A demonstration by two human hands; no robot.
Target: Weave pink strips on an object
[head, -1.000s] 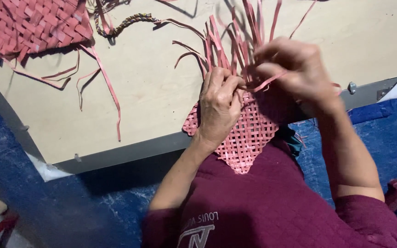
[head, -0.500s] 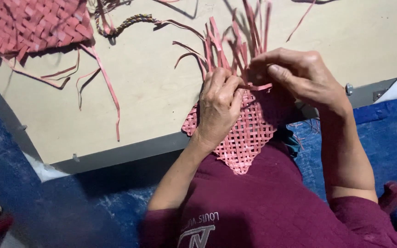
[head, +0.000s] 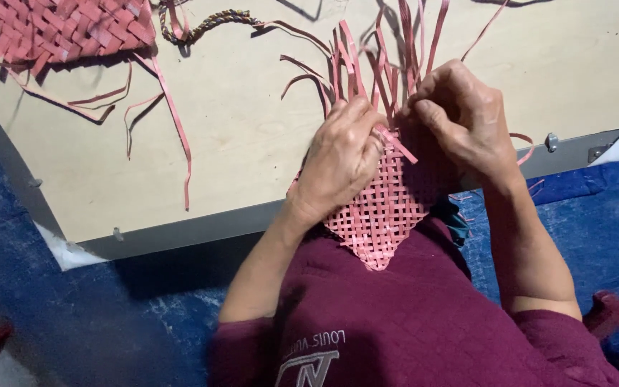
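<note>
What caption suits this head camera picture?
Both hands, left and right, plait pink strips into a woven mat on a wooden board.

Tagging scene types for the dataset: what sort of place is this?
Likely a small handicraft weaving workspace. The hands work a pink woven strip mat at the edge of a pale wooden board with grey rim; another red woven piece lies there, over blue floor covering.

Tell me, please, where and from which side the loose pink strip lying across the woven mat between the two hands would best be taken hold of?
Probably at its free lower end: the loose strip slants across the woven mat, its upper part under the fingers of the left hand. Come from the right, where the right hand is nearest, pinching its flat faces.
</note>
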